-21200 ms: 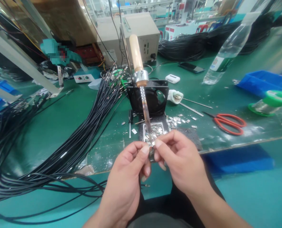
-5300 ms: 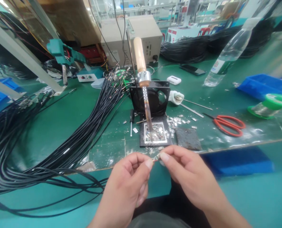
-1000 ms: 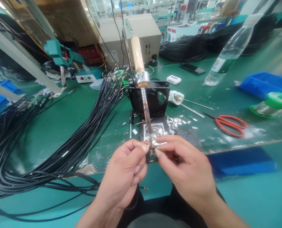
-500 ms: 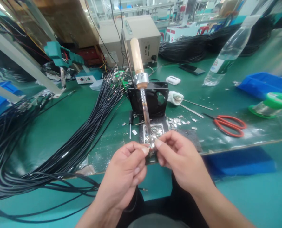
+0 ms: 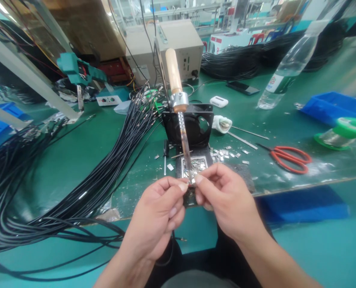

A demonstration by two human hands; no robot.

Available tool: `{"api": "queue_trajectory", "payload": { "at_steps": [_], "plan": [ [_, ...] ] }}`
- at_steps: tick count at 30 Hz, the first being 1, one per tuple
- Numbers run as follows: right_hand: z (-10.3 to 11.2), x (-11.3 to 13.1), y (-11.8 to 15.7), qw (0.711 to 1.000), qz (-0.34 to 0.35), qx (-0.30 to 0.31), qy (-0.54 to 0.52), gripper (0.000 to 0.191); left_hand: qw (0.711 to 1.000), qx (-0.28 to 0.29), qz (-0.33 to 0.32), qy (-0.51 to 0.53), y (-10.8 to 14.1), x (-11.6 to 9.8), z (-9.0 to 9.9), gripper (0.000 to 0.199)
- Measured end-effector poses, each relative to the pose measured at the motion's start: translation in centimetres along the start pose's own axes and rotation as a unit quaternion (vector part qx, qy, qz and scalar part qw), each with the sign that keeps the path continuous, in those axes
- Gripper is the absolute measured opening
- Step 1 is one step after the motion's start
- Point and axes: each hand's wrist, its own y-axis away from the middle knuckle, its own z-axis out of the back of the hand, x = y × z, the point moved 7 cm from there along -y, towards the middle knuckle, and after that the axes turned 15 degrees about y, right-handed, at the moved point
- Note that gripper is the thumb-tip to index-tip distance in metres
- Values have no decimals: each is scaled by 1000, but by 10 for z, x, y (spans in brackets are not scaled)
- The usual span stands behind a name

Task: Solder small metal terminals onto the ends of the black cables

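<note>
My left hand point(image 5: 161, 214) is closed in a pinch, thumb against forefinger. A tiny reddish bit shows at its fingertips, too small to name. Opposite it, my right hand point(image 5: 226, 198) also pinches, and what it holds is hidden by the fingers. Both sets of fingertips meet just under the tip of a soldering iron point(image 5: 178, 94) with a wooden handle, fixed tip-down in a metal clamp. Behind the fingertips lies a small frame-like tray point(image 5: 207, 161) with small silvery metal pieces point(image 5: 199, 165). A thin cable end point(image 5: 182, 239) hangs below my left hand.
A black fan point(image 5: 203, 124) stands behind the iron. Bundled black cables point(image 5: 105, 168) cover the left side. Rightward lie red-handled scissors point(image 5: 292, 160), a solder spool point(image 5: 336, 136), a blue bin point(image 5: 334, 106) and a water bottle point(image 5: 288, 68). A small screwdriver point(image 5: 165, 154) lies left of the tray.
My right hand has shifted very slightly left and up, closer to the left fingertips. Both pinches stay closed; the things on the bench have not moved.
</note>
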Motion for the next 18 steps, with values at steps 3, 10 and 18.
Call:
{"api": "queue_trajectory", "payload": {
  "at_steps": [3, 10, 18],
  "plan": [
    [-1, 2, -1, 1000, 4, 1, 1, 24, 1000, 1, -4, 1, 1, -1, 0, 38],
    [1, 6, 0, 1000, 21, -7, 11, 21, 1000, 4, -4, -1, 0, -3, -2, 38],
    [2, 6, 1, 999, 30, -15, 25, 20, 1000, 7, -3, -5, 2, -3, -2, 38]
  ]
}}
